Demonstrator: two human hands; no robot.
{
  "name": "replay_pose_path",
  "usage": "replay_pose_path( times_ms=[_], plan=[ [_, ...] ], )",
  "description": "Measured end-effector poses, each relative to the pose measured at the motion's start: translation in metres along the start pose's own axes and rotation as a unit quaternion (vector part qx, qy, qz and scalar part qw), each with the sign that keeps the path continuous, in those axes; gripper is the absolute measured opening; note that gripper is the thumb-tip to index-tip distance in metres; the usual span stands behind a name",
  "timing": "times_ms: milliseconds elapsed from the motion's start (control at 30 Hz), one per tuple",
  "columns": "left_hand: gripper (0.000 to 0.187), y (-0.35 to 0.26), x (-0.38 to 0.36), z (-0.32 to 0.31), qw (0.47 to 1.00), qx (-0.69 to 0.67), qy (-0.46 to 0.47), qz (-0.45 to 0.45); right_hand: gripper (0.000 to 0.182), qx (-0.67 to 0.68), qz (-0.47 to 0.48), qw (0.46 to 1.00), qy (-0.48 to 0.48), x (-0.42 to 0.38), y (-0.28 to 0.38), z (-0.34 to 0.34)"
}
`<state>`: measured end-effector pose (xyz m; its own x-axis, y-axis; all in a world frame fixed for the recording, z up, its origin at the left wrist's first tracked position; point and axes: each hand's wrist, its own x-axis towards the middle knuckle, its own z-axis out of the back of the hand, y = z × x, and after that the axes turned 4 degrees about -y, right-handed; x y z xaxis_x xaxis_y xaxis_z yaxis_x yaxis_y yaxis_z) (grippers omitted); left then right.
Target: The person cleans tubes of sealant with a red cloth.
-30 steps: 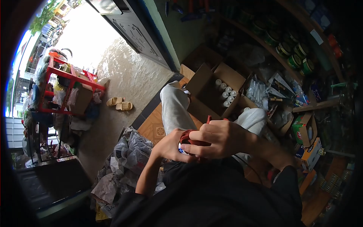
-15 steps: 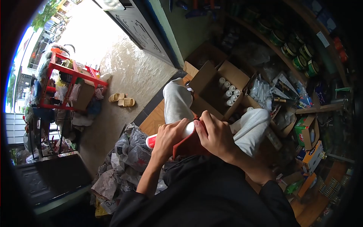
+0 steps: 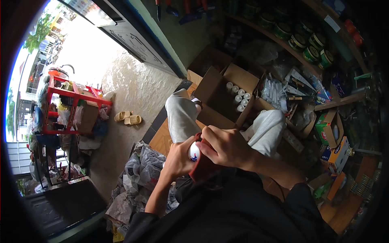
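The left hand [image 3: 178, 160] is curled round a white container [image 3: 193, 153] with a blue mark on its side, gripping it above the lap, between the bent legs in pale grey trousers [image 3: 265, 131]. The right hand [image 3: 227, 146] is clenched against the near side of it — thumb and fingers pinching a red-brown cloth [image 3: 199, 169] that lies against the container and hangs down towards the dark shirt [image 3: 243, 202]. Most of the container is hidden by the hands and cloth. Beyond the knees, an open cardboard box [image 3: 208, 89] stands on the floor, with white bottles [image 3: 238, 98] grouped along its right wall. Clear plastic tubes [image 3: 274, 95] lie just beside that box's right edge. A heap of grey plastic bags [image 3: 142, 172] sits near the left edge of the tiled floor [image 3: 160, 137], and a pair of tan sandals [image 3: 133, 120] rests past its dark border — on the pale ground outside, near a loaded red rack [image 3: 75, 96]. Green tins [image 3: 311, 53] stand along the front edge of a shelf.
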<state>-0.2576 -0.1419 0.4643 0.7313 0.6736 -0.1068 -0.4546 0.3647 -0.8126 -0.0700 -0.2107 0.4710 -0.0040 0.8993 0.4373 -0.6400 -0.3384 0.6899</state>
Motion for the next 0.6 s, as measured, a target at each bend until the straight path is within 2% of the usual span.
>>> replay_pose_path(
  times_ms=[67,100,200,267,333,400,467,500,600],
  plan=[
    [0.037,0.008,0.001,-0.006,0.98,0.19,-0.051,-0.022,0.024,-0.06,-0.1,0.992,-0.037,-0.013,-0.001,-0.013],
    [0.037,0.008,0.004,-0.007,0.972,0.218,-0.067,-0.059,0.024,-0.033,-0.165,0.986,-0.024,-0.018,-0.002,-0.018],
    [0.04,0.016,0.01,-0.012,0.943,0.299,-0.077,-0.123,0.025,0.144,-0.241,0.957,-0.076,-0.038,-0.025,-0.036],
    [0.051,0.015,0.012,-0.021,0.943,0.287,-0.092,-0.139,0.027,0.176,-0.241,0.95,-0.094,-0.048,-0.034,-0.032],
    [0.054,0.015,0.017,-0.031,0.945,0.285,-0.074,-0.139,0.028,0.185,-0.245,0.947,-0.096,-0.054,-0.041,-0.025],
    [0.052,0.021,0.018,-0.04,0.948,0.278,-0.077,-0.132,0.028,0.134,-0.232,0.961,-0.072,-0.056,-0.042,-0.014],
    [0.052,0.011,0.033,-0.058,0.95,0.281,-0.022,-0.136,0.029,0.076,-0.203,0.976,0.0,-0.071,-0.056,0.009],
    [0.052,0.009,0.038,-0.063,0.955,0.266,0.01,-0.135,0.031,0.089,-0.174,0.981,-0.013,-0.081,-0.065,0.008],
    [0.051,0.003,0.056,-0.083,0.954,0.248,0.091,-0.14,0.028,0.045,-0.174,0.983,0.033,-0.104,-0.082,0.023]
  ],
)
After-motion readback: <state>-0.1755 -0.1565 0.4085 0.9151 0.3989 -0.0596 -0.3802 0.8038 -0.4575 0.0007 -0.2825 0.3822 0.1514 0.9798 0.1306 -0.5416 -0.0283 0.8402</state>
